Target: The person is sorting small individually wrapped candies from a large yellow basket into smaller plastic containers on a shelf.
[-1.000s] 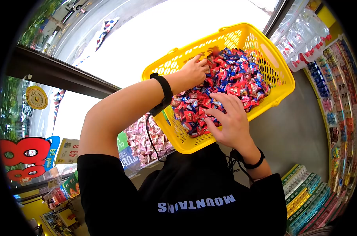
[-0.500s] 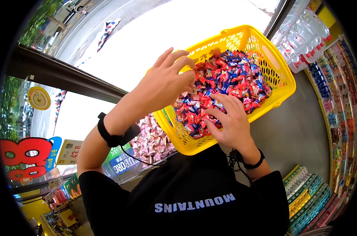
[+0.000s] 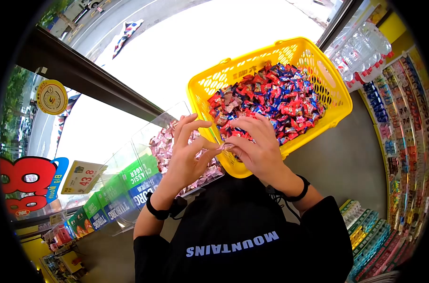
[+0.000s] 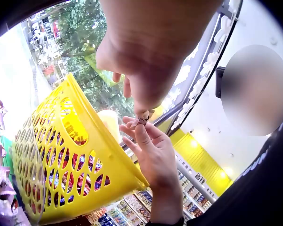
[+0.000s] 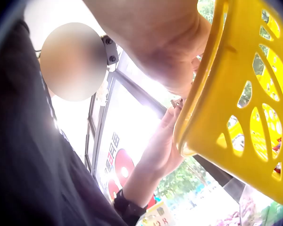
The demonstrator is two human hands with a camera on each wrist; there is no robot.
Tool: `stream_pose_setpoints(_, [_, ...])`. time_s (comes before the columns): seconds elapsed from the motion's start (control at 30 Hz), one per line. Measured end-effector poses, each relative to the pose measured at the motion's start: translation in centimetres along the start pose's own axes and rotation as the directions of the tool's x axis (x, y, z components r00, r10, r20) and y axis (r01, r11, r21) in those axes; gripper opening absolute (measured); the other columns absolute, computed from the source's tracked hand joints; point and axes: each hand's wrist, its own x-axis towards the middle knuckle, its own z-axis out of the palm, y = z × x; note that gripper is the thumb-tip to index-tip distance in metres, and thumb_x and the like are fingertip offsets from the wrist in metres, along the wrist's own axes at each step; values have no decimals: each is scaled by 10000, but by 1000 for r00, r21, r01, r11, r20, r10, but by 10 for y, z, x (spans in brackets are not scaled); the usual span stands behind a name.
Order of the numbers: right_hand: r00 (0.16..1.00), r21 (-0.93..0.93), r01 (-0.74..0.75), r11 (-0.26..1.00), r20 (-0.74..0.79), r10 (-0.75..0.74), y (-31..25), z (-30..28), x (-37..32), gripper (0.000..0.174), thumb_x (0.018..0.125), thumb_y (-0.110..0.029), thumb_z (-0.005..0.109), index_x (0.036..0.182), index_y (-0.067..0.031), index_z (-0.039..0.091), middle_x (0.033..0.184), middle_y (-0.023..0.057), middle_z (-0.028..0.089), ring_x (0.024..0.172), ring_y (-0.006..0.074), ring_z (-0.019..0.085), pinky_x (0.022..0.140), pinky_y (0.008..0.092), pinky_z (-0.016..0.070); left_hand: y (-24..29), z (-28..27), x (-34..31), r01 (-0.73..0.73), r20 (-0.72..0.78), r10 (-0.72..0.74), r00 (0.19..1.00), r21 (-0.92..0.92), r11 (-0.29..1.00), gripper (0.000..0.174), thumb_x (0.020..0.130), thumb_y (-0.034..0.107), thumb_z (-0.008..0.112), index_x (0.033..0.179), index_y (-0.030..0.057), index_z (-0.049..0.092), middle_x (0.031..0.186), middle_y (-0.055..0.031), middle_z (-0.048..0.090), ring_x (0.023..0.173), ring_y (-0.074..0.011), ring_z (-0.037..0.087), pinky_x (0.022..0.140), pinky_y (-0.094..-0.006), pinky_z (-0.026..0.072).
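Observation:
Both hands meet over the near left corner of a yellow basket (image 3: 339, 111). Between their fingertips they pinch a small pink-wrapped candy (image 3: 226, 146), also visible in the left wrist view as a small wrapped piece (image 4: 141, 121). The left hand (image 3: 188, 155) holds its left end with thumb and forefinger, other fingers raised. From the other side the right hand (image 3: 259, 151) pinches it. Inside the basket lie many red and blue wrapped candies (image 3: 290, 99), with some pinkish ones (image 3: 232, 102) at the left.
A clear bin of pink candies (image 3: 162, 146) stands left of the basket, beside green and blue boxes (image 3: 139, 181). Window frame (image 3: 91, 70) and price card (image 3: 83, 177) are at left. Shelves of goods (image 3: 403, 141) and bottled water (image 3: 365, 52) stand at right.
The left hand has come back from over the basket to meet the right hand. A pink candy now shows between them, and pinkish pieces show in the basket's left part.

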Motion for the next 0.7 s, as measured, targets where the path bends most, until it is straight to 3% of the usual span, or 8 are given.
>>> stream_pose_setpoints(0.1, [1000,19,15,1000,11,-15,-1,13,-2,215,834,-149,839,1017,-91,741,1331,118,664,1296,329,615,1146,555,438,-11,7,-19,45,-47,-47,998,-50,998,252,790,54,904,976,105,741,1428,-143,624,1482,-440,462,1234,-584,352])
stream_pose_setpoints(0.23, [994,29,79,996,70,-81,-5,17,0,203,826,-125,829,1006,-87,742,1333,120,665,1299,335,613,1133,550,451,-13,6,-29,64,-48,-63,997,23,998,242,816,88,889,1023,119,767,1433,-139,619,1462,-433,473,1245,-589,337])
stream_pose_setpoints(0.37, [981,-17,153,988,126,-150,-7,17,2,198,824,-121,827,998,-86,740,1342,121,659,1304,342,610,1111,531,471,-12,8,-32,-6,-72,11,997,65,998,293,790,197,922,1057,181,801,1394,-89,630,1420,-404,498,1234,-632,349])
stream_pose_setpoints(0.47, [986,60,115,992,114,-121,-6,22,1,219,825,-135,836,1014,-85,738,1355,117,650,1308,344,609,1088,519,488,-22,12,-35,-66,-107,84,991,163,984,358,725,260,934,1064,239,824,1356,-35,659,1406,-360,518,1250,-672,322])
stream_pose_setpoints(0.57, [981,27,127,992,142,-129,-6,21,1,250,826,-146,846,1040,-87,730,1353,115,644,1297,349,615,1068,511,502,-24,15,-39,-56,-137,79,987,164,985,399,664,202,960,1047,237,851,1351,-37,685,1420,-355,523,1252,-639,333])
stream_pose_setpoints(0.7, [979,30,76,997,189,-80,-9,17,1,258,847,-156,855,1060,-95,724,1351,125,648,1292,363,619,1072,495,510,-28,13,-43,-46,-162,73,984,165,985,311,670,168,952,965,212,861,1337,-36,697,1417,-348,526,1252,-618,349])
